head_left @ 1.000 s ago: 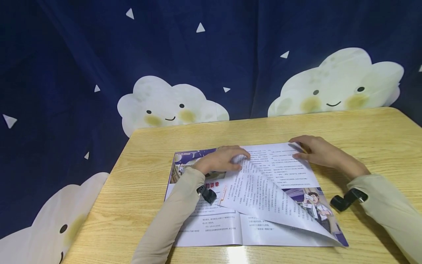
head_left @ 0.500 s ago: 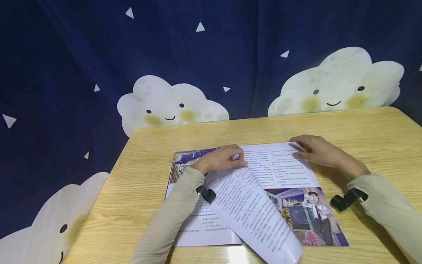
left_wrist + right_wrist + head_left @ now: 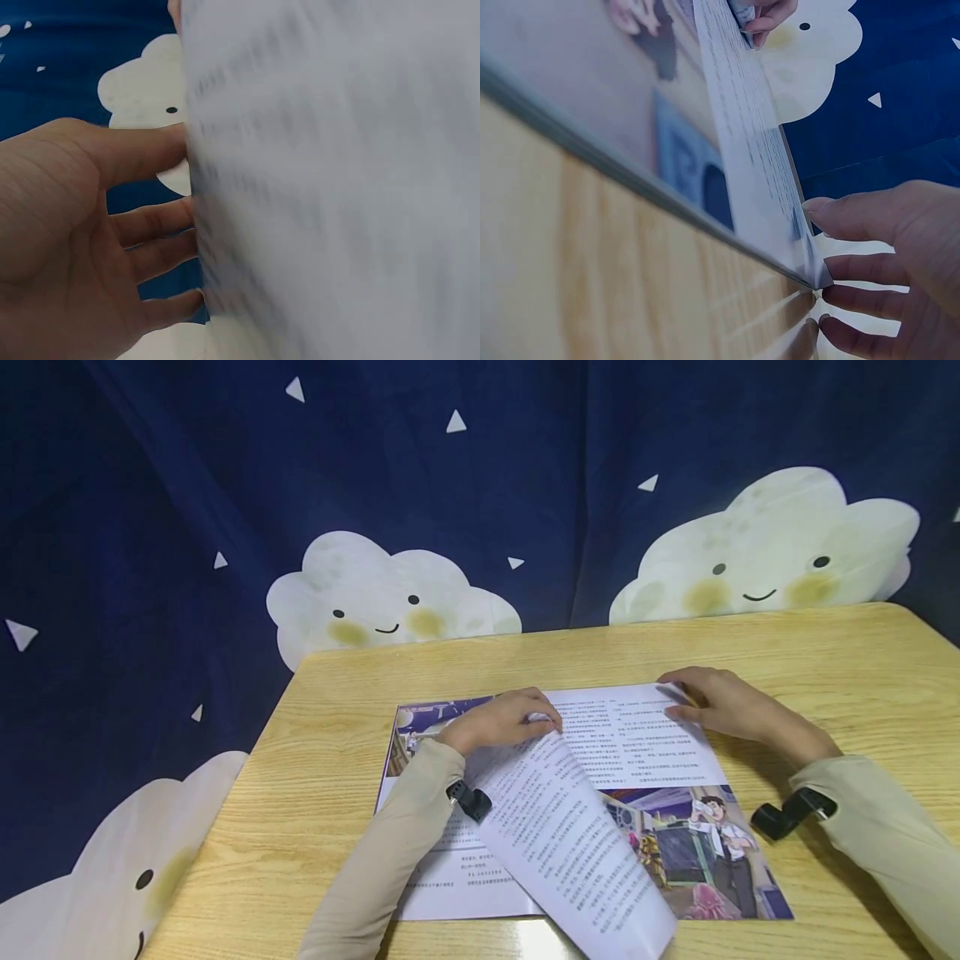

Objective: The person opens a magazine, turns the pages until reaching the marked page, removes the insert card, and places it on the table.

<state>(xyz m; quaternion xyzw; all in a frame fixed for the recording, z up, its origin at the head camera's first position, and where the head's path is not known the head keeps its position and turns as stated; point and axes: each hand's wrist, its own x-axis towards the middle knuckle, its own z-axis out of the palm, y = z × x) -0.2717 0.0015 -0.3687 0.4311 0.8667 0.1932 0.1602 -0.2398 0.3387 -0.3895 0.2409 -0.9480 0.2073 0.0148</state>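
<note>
An open magazine (image 3: pixel 442 897) lies on the wooden table, with printed text and colour pictures. My left hand (image 3: pixel 504 720) pinches one page (image 3: pixel 577 852) near its top edge, thumb on one face and fingers behind. That page stands raised and curved, its lower corner hanging past the magazine's front edge; it fills much of the left wrist view. At the far right corner is my right hand (image 3: pixel 720 703), thumb on the text page (image 3: pixel 637 735) and fingers at the edge. In the right wrist view, the right hand's fingertips (image 3: pixel 831 271) hold a slightly bent paper corner.
The light wooden table (image 3: pixel 862 677) extends around the magazine on both sides. Behind it hangs a dark blue cloth (image 3: pixel 525 468) printed with smiling clouds. Black bands with small devices (image 3: pixel 472 800) sit on both wrists.
The page in my left hand has swung leftward and toward the front, its lower corner sliding off the right page and uncovering the picture there. My right hand has stayed in place.
</note>
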